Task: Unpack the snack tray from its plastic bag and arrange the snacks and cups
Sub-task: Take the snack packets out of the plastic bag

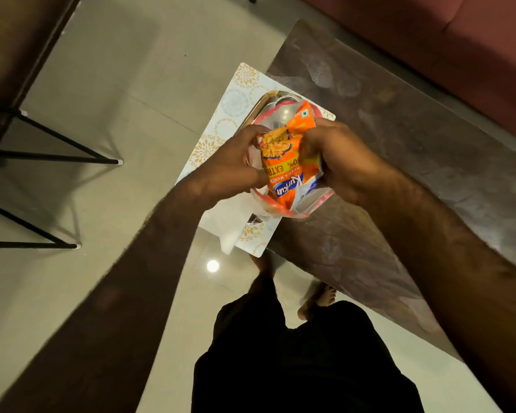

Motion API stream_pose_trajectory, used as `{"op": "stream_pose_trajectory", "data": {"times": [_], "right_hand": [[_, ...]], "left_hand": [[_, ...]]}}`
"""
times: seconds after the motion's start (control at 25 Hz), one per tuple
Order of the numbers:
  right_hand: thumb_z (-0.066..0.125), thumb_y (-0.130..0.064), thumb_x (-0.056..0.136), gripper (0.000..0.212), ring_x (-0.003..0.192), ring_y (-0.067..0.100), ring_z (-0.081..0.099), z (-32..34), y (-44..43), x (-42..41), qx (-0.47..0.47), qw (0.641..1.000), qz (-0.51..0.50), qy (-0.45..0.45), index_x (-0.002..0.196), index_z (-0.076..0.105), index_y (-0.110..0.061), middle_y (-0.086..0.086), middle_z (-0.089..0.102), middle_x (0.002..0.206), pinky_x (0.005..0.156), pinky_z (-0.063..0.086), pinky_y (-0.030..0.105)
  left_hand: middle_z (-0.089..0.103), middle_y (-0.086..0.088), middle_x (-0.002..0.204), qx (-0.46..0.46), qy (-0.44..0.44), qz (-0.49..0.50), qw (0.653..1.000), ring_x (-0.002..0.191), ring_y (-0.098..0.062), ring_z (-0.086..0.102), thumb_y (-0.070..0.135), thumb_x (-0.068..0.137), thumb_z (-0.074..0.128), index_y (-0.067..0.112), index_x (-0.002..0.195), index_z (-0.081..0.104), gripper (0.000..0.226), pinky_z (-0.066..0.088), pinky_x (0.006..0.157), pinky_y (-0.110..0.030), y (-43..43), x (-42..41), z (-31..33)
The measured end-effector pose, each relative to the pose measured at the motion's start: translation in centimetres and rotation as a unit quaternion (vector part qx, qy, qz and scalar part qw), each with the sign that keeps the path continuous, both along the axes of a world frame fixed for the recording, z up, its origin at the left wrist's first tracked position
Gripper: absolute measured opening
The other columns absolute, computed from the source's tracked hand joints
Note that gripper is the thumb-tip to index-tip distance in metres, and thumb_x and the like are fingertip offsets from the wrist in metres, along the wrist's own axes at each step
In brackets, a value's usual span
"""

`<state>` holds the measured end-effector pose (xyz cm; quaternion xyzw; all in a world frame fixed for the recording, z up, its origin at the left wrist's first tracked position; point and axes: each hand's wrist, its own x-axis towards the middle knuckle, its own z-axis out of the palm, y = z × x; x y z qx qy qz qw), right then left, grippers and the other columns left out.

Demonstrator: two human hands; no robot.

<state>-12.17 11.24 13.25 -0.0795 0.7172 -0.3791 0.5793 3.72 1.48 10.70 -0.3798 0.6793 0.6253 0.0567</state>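
Orange snack packet (286, 158), its near end inside the mouth of a clear, red-rimmed plastic bag (318, 198); the long axis runs away from the person, logo end nearest, green-dot corner farthest. Beneath it, a metal tray (276, 96) on a patterned mat (236, 93) at the corner of a dark stone table (399, 144); cream tiled floor (116, 70), maroon sofa (459, 40). Left hand (233, 162) and right hand (340, 156) grip opposite edges, fingers curled round the packet between them

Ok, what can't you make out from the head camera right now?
Head view only:
- The shiny metal tray: mostly hidden by the clear red-rimmed plastic bag, orange snack packet, left hand and right hand; contents unseen.
- Any cups: none visible.
- Packet's printed name: partly lost in bag and folds.
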Motion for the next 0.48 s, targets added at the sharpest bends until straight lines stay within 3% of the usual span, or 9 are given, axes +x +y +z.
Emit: {"op": "stream_pose_trajectory", "data": {"times": [0.08, 0.16, 0.32, 0.48], "right_hand": [[0.045, -0.001, 0.094, 0.043, 0.108, 0.038, 0.076, -0.2, 0.5, -0.8, -0.004, 1.000, 0.022, -0.004, 0.133, 0.062, -0.010, 0.015, 0.077, 0.120, 0.090, 0.062, 0.057], [0.048, -0.002, 0.102, 0.032, 0.101, 0.030, 0.080, -0.4, 1.1, -1.1, -0.019, 0.999, 0.040, 0.024, 0.128, 0.063, -0.014, 0.012, 0.079, 0.115, 0.086, 0.065, 0.052], [0.053, -0.009, 0.108, 0.027, 0.090, 0.018, 0.082, -1.2, 2.6, -1.6, -0.064, 0.996, 0.045, 0.054, 0.129, 0.067, -0.020, 0.004, 0.080, 0.109, 0.075, 0.068, 0.044], [0.059, -0.005, 0.105, 0.029, 0.085, 0.015, 0.081, -1.6, 4.1, -2.1, -0.093, 0.988, 0.091, 0.080, 0.122, 0.066, -0.027, 0.001, 0.080, 0.097, 0.079, 0.067, 0.047]], "left_hand": [[0.073, 0.007, 0.105, 0.086, 0.011, 0.066, 0.994, 0.094, -0.012, 0.073, 0.016, 0.074, 0.066, 0.031, 0.110, 0.063, 0.039, 0.061, 0.063, -0.029, -0.4, 0.3, 0.1], [0.077, 0.013, 0.086, 0.129, 0.027, 0.111, 0.985, 0.075, -0.006, 0.075, 0.021, 0.086, 0.065, 0.030, 0.094, 0.072, 0.014, 0.056, 0.053, -0.020, -0.5, 0.5, 0.0], [0.078, 0.012, 0.082, 0.126, 0.048, 0.135, 0.982, 0.066, -0.007, 0.073, 0.041, 0.097, 0.059, 0.028, 0.093, 0.074, 0.020, 0.051, 0.048, -0.016, 0.1, 1.3, -0.4], [0.072, 0.004, 0.071, 0.053, 0.037, 0.151, 0.986, 0.053, -0.011, 0.062, 0.028, 0.097, 0.063, 0.019, 0.092, 0.075, 0.016, 0.044, 0.042, -0.019, 0.8, 1.7, -0.8]]}}
